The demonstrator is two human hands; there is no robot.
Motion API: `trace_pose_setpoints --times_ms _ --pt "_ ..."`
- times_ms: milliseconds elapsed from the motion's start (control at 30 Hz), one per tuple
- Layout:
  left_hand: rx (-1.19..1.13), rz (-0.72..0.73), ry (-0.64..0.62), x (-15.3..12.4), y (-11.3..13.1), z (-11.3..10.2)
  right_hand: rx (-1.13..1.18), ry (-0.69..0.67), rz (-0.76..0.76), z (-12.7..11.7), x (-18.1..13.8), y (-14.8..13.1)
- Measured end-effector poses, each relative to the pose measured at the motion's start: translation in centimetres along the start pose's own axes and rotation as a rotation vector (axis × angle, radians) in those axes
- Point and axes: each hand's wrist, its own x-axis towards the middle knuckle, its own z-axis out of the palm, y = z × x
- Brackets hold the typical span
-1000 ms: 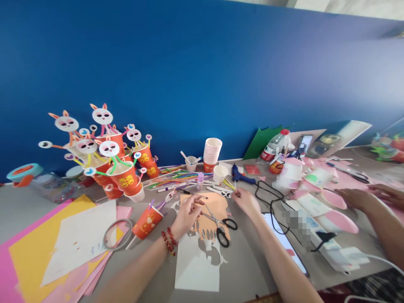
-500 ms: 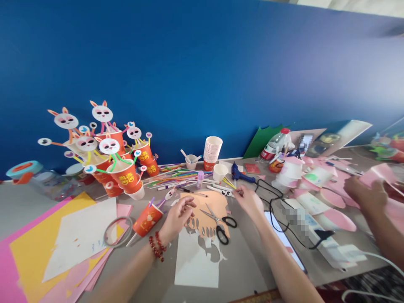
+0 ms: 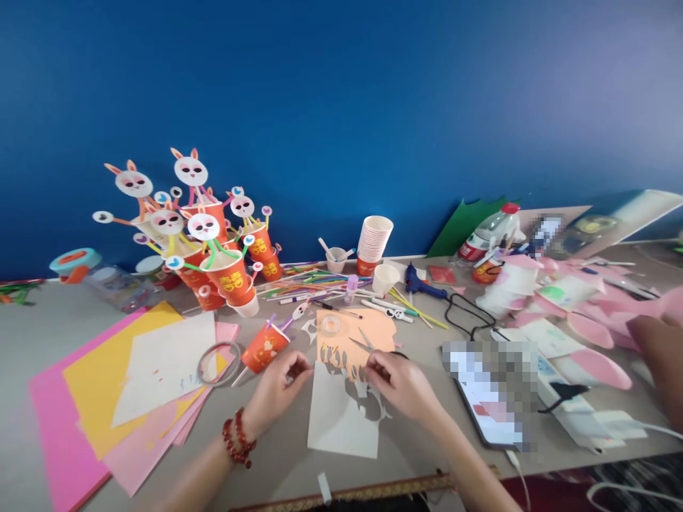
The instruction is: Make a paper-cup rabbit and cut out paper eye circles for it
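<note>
My left hand (image 3: 277, 387), with a red bead bracelet on the wrist, hovers over the table with its fingertips pinched together at the left edge of a white cut-out sheet (image 3: 341, 427). My right hand (image 3: 400, 384) is closed in a pinch just right of it, over the seam between the white sheet and an orange cut-out paper (image 3: 368, 331). What the fingers hold is too small to make out. Scissors (image 3: 366, 343) lie on the orange paper, their handles hidden by my right hand. A clear tape roll (image 3: 331, 324) rests there too. A red paper cup (image 3: 264, 347) lies on its side near my left hand.
Bunny cup figures (image 3: 213, 249) stand at the back left. Pink, yellow and white sheets (image 3: 107, 384) with a tape ring (image 3: 218, 363) lie left. A cup stack (image 3: 376, 242), blue glue gun (image 3: 421, 284), phone (image 3: 491, 405) and power strip (image 3: 581, 416) lie right. Another person's hand (image 3: 659, 348) is at the far right.
Both my hands drew back from the far side of the orange paper to its near edge and came close together. The other person's hand shifted right. The view tilted slightly.
</note>
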Motion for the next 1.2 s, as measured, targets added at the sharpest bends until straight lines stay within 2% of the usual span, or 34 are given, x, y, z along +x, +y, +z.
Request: trace_pose_setpoints --times_ms 67,167,267,367,533,867,1000,1200 --pt "0.099 0.069 -0.057 -0.8 0.1 0.2 -0.053 0.014 -0.054 0.5 -0.5 -0.4" --pt "0.285 0.253 -0.161 -1.8 0.3 0.8 -0.112 0.058 -0.128 0.9 -0.9 -0.4" --pt "0.465 0.363 -0.237 -2.7 0.2 1.4 -0.143 0.143 -0.135 1.1 -1.3 0.4" --pt "0.558 0.374 -0.271 -3.3 0.0 1.8 -0.164 0.218 -0.094 1.1 -1.8 1.4" --pt "0.621 0.372 -0.259 -3.8 -0.3 2.2 -0.172 0.234 -0.065 1.4 -3.0 2.3" --pt "0.646 0.372 -0.172 -4.0 -1.1 3.2 -0.155 0.382 -0.066 2.3 -3.7 2.3" --pt "0.635 0.386 -0.163 -3.9 -1.2 3.2 -0.178 0.324 -0.087 1.9 -1.4 1.4" --pt "0.533 0.434 -0.083 -3.9 -1.5 3.1 -0.18 0.244 -0.19 3.9 5.9 -1.1"
